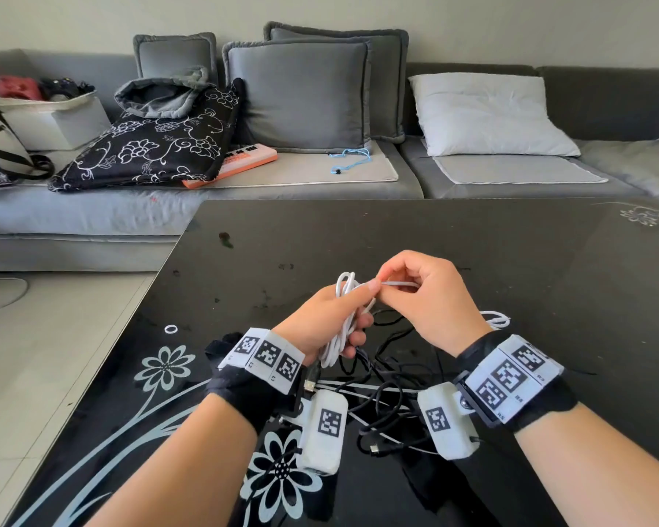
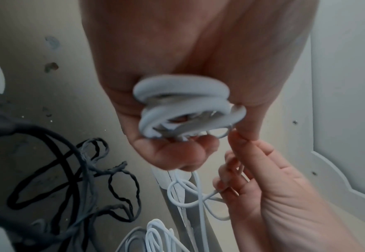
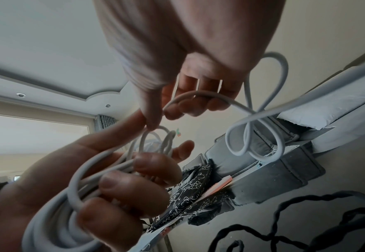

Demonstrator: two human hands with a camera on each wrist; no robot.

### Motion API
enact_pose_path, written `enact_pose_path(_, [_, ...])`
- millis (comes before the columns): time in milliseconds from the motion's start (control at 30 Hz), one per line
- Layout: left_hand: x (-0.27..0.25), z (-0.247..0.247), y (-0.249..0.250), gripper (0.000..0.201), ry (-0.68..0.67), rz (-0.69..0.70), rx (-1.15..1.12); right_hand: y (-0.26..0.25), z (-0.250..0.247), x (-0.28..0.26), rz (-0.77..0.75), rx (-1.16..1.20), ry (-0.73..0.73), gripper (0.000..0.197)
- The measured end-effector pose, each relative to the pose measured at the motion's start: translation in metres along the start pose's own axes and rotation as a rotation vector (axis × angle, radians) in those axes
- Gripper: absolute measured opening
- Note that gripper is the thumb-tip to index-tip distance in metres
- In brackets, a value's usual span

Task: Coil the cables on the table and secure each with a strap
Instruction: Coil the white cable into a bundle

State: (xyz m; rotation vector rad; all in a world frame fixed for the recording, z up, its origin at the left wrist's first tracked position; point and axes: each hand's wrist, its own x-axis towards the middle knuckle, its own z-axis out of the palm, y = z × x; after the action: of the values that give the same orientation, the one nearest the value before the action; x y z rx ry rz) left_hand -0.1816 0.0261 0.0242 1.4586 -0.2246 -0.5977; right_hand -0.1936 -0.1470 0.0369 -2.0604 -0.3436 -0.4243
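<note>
The cable (image 1: pixel 344 298) is white, the loose cords (image 1: pixel 387 397) black. The bench (image 1: pixel 472 241) is glossy black with pale flower patterns. Grey sofa (image 1: pixel 510 184), black cushion (image 1: pixel 156 146) with white floral swirls

White cable (image 1: pixel 343 321) partly coiled, above tangled black cables (image 1: pixel 381 397).

Two hands (image 1: pixel 331 317); one white cable (image 1: pixel 345 294); four sofa cushions (image 1: pixel 301 97).
</note>
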Motion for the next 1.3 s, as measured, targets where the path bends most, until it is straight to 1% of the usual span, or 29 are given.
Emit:
enact_pose_path(133, [0.000, 0.001, 0.002, 0.033, -0.046, -0.058, -0.097, -0.002, 0.000, 0.000, 0.020, 0.036, -0.005, 0.009])
enact_pose_path(200, [-0.001, -0.001, 0.003, 0.034, -0.073, -0.085, -0.153, -0.001, 0.000, -0.001, 0.034, 0.027, -0.018, 0.008])
enact_pose_path(333, [-0.004, -0.008, 0.008, 0.032, -0.135, -0.105, -0.292, 0.001, -0.004, 0.000, 0.068, 0.014, -0.035, 0.002])
enact_pose_path(433, [-0.006, -0.010, 0.012, 0.029, -0.165, -0.092, -0.356, 0.005, -0.006, 0.002, 0.088, 0.012, -0.036, 0.008])
enact_pose_path(500, [-0.007, -0.010, 0.012, 0.025, -0.172, -0.068, -0.381, 0.010, -0.006, 0.003, 0.103, -0.033, -0.058, 0.016])
enact_pose_path(567, [-0.007, -0.011, 0.013, 0.024, -0.156, -0.032, -0.393, 0.018, -0.007, 0.003, 0.115, -0.133, -0.099, 0.022])
enact_pose_path(667, [-0.005, -0.014, 0.013, 0.028, -0.125, 0.024, -0.409, 0.025, -0.008, 0.002, 0.171, -0.263, -0.134, 0.017])
enact_pose_path(800, [-0.004, -0.018, 0.014, 0.036, -0.071, 0.099, -0.447, 0.030, -0.011, 0.002, 0.229, -0.386, -0.102, 0.011])
enact_pose_path(967, [-0.007, -0.023, 0.020, 0.034, -0.006, 0.167, -0.491, 0.027, -0.015, 0.002, 0.250, -0.512, -0.072, 0.014])
enact_pose_path(1033, [-0.007, -0.024, 0.022, 0.030, 0.015, 0.192, -0.514, 0.027, -0.016, 0.004, 0.235, -0.504, -0.066, 0.017])
enact_pose_path(1133, [-0.007, -0.028, 0.025, 0.028, 0.028, 0.217, -0.568, 0.028, -0.018, 0.005, 0.241, -0.338, -0.067, 0.016])
enact_pose_path(1167, [-0.007, -0.029, 0.026, 0.028, 0.035, 0.225, -0.584, 0.029, -0.019, 0.004, 0.240, -0.312, -0.084, 0.018])
enact_pose_path(1233, [-0.005, -0.032, 0.026, 0.028, 0.060, 0.244, -0.602, 0.031, -0.022, 0.002, 0.245, -0.328, -0.115, 0.043])
enact_pose_path(1267, [-0.004, -0.034, 0.025, 0.029, 0.078, 0.252, -0.606, 0.032, -0.023, 0.002, 0.253, -0.339, -0.102, 0.054])
enact_pose_path(1300, [-0.004, -0.036, 0.025, 0.029, 0.095, 0.258, -0.608, 0.031, -0.024, 0.002, 0.263, -0.336, -0.073, 0.060])
